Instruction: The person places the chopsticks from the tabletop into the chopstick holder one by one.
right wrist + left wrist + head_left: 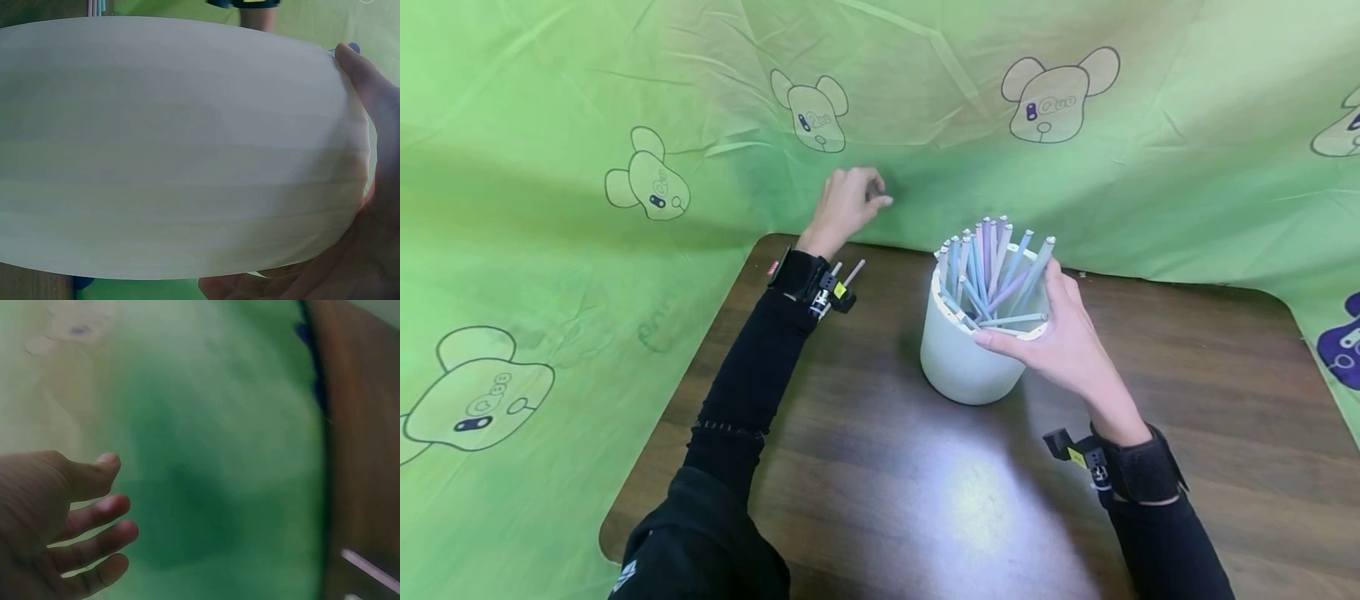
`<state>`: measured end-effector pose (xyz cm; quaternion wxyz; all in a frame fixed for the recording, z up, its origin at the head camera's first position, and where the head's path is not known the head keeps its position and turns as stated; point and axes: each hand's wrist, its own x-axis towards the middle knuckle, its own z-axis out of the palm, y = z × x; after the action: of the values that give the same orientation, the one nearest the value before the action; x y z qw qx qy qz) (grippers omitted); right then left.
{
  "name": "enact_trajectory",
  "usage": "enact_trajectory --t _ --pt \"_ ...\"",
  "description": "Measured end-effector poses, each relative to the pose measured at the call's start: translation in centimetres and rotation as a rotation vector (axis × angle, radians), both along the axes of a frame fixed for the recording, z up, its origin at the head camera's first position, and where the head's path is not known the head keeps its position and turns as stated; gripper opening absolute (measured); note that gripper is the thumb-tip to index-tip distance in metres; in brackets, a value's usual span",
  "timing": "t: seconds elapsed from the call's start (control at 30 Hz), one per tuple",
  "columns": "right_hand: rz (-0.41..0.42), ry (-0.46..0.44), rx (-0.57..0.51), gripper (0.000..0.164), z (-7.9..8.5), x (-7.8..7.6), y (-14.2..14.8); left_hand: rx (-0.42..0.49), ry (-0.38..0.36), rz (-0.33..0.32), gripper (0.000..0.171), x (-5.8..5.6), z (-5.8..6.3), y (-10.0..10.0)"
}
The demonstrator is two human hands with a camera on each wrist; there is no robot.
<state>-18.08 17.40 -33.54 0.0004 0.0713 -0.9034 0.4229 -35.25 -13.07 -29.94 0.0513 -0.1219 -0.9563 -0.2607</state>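
Observation:
My right hand (1063,333) grips a white round container (970,367) near its rim, thumb at the near edge and fingers around the far side. Many thin pastel sticks (992,258) in blue, pink and purple with whitish ends lean inside it. In the right wrist view, the container's pale wall (181,150) fills most of the picture. My left hand (847,204) hovers beyond the table's back edge, near the green cloth, fingers loosely bent and holding nothing. Close to my left wrist, a few loose sticks (854,271) lie on the table, partly hidden by the wrist camera.
The dark brown wooden table (850,467) has rounded corners and reflects a bright glare. Green cloth (910,125) printed with cartoon animal heads hangs behind it and along the left side. Each wrist wears a black strap (1138,467) with a small camera.

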Motion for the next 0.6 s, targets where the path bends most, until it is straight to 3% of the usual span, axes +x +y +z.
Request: enact_trajectory --t 0.27,0.43,0.6 --pt "-0.002 -0.005 0.001 0.124 0.1 0.0 0.0 -0.124 -0.160 0.091 0.038 -1.8 -6.5 -2.4" --pt "0.007 -0.001 -0.015 0.120 0.0 0.0 -0.1 -0.141 -0.239 0.153 0.041 -1.8 -10.4 -4.1" --pt "0.008 -0.002 -0.013 0.118 -0.2 0.0 -0.2 -0.166 -0.273 0.176 0.040 -1.6 -13.2 -5.2"
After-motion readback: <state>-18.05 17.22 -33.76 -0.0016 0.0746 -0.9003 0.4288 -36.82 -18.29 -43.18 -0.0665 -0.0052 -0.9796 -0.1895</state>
